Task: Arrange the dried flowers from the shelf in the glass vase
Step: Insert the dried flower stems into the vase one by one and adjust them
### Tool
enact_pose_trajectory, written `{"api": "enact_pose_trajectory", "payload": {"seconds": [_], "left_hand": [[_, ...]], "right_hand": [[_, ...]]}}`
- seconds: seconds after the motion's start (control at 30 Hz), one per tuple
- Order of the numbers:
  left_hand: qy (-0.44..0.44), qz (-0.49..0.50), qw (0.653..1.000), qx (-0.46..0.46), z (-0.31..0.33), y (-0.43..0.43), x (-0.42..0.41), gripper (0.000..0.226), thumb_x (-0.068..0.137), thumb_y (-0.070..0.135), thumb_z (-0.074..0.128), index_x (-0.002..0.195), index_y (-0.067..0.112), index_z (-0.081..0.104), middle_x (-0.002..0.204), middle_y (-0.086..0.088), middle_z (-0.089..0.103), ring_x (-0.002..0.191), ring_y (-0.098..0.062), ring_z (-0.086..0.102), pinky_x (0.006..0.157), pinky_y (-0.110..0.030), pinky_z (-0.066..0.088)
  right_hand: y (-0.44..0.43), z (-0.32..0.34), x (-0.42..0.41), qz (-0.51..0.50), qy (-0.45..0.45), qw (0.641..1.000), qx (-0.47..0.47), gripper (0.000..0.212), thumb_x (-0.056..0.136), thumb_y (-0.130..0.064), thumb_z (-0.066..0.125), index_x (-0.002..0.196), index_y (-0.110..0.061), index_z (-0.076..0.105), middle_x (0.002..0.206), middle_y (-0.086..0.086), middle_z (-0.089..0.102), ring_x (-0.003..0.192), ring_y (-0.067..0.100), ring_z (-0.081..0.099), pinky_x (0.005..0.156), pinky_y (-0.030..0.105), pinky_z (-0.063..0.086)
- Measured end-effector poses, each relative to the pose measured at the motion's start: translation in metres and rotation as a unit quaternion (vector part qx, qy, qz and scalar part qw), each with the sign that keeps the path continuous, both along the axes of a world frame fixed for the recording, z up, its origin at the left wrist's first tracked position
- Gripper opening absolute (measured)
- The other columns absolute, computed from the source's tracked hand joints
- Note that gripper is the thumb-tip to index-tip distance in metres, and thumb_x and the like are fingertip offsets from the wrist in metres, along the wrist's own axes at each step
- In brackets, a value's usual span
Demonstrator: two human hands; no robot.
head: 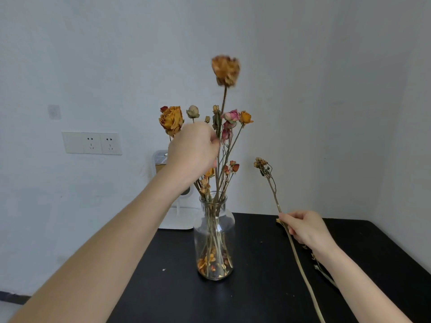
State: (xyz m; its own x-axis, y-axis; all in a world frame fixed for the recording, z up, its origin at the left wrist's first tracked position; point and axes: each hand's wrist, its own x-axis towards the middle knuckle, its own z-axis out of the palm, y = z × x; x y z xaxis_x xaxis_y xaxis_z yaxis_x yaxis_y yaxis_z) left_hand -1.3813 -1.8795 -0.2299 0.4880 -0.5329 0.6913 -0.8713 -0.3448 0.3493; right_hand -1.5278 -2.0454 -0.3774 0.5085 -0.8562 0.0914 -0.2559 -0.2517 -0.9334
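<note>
Head view — left hand (193,152) grips stem (224,99); forearm (130,217) partly hides white appliance (160,163).

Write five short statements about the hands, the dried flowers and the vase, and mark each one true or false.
1. The left hand grips the stem of the tall flower above the glass vase. True.
2. The right hand holds nothing. False: it grips a long stem topped with small dried buds.
3. The glass vase lies on its side. False: it stands upright on the black table.
4. Loose petals lie in the bottom of the vase. True.
5. The long stem already stands in the vase. False: it is held apart, to the right of the vase.
</note>
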Motion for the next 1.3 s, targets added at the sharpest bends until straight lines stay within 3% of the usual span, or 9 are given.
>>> {"api": "enact_pose_trajectory", "payload": {"seconds": [0.13,0.2,0.33,0.43,0.6,0.77,0.97,1.3], "left_hand": [[0.055,0.003,0.995,0.088,-0.024,-0.006,0.003,0.022,0.093,0.020,0.049,0.086,0.010,0.067,0.047,0.001,0.060,0.038,-0.005,0.054,0.057,-0.029,0.056],[0.079,-0.010,0.996,0.050,-0.030,-0.007,0.006,0.012,0.092,0.026,0.053,0.089,0.020,0.062,0.046,0.003,0.060,0.037,-0.004,0.053,0.059,-0.031,0.057],[0.060,-0.024,0.997,-0.039,-0.029,-0.010,0.011,0.016,0.090,0.033,0.054,0.092,0.021,0.066,0.045,0.007,0.058,0.032,0.001,0.050,0.060,-0.025,0.052],[0.065,-0.021,0.997,-0.030,-0.034,-0.011,0.012,0.017,0.090,0.032,0.056,0.085,0.020,0.067,0.046,0.006,0.058,0.033,0.000,0.051,0.059,-0.028,0.054],[0.073,0.017,0.996,0.055,-0.059,-0.010,0.017,0.023,0.089,0.031,0.057,0.078,0.016,0.069,0.055,0.003,0.063,0.054,-0.015,0.061,0.063,-0.032,0.054],[0.079,-0.014,0.995,-0.051,-0.062,-0.011,0.019,0.008,0.086,0.034,0.061,0.083,0.027,0.064,0.049,0.011,0.057,0.040,-0.001,0.054,0.055,-0.025,0.051],[0.045,0.011,0.998,-0.040,-0.071,-0.012,0.020,0.011,0.084,0.030,0.059,0.079,0.021,0.059,0.059,0.003,0.061,0.062,-0.017,0.060,0.057,-0.031,0.051],[0.002,0.033,0.998,-0.049,-0.078,-0.011,0.022,0.010,0.086,0.031,0.057,0.084,0.021,0.055,0.058,0.002,0.059,0.058,-0.019,0.057,0.053,-0.029,0.048]], "right_hand": [[-0.001,-0.002,0.001,0.001,0.001,1.000,-0.006,0.017,0.090,-0.023,0.059,0.083,-0.009,0.065,0.052,0.000,0.048,0.045,0.007,0.043,0.046,0.017,0.033],[-0.001,-0.002,0.001,0.000,0.002,1.000,-0.009,0.016,0.090,-0.023,0.059,0.083,-0.011,0.065,0.053,0.000,0.048,0.046,0.008,0.043,0.046,0.017,0.034],[-0.005,-0.003,0.002,-0.002,0.004,1.000,-0.014,0.014,0.090,-0.024,0.059,0.084,-0.013,0.065,0.052,-0.001,0.049,0.045,0.006,0.044,0.044,0.015,0.033],[-0.005,-0.004,0.004,-0.002,0.004,1.000,-0.012,0.013,0.090,-0.024,0.060,0.084,-0.013,0.065,0.052,-0.001,0.049,0.043,0.006,0.044,0.043,0.014,0.033],[-0.005,-0.004,0.007,-0.001,0.007,1.000,-0.011,0.015,0.090,-0.024,0.060,0.086,-0.011,0.066,0.054,0.000,0.050,0.047,0.008,0.045,0.047,0.017,0.034],[-0.006,-0.004,0.007,-0.001,0.010,1.000,-0.017,0.015,0.090,-0.025,0.060,0.086,-0.011,0.066,0.054,-0.001,0.050,0.047,0.007,0.045,0.047,0.017,0.034],[-0.004,-0.005,0.008,-0.004,0.006,1.000,-0.013,0.015,0.090,-0.024,0.060,0.090,-0.010,0.066,0.054,0.000,0.050,0.045,0.007,0.044,0.043,0.014,0.033],[-0.001,-0.005,0.012,0.001,0.010,1.000,-0.006,0.014,0.090,-0.023,0.060,0.087,-0.010,0.066,0.055,0.002,0.051,0.048,0.008,0.045,0.048,0.017,0.034]]}}
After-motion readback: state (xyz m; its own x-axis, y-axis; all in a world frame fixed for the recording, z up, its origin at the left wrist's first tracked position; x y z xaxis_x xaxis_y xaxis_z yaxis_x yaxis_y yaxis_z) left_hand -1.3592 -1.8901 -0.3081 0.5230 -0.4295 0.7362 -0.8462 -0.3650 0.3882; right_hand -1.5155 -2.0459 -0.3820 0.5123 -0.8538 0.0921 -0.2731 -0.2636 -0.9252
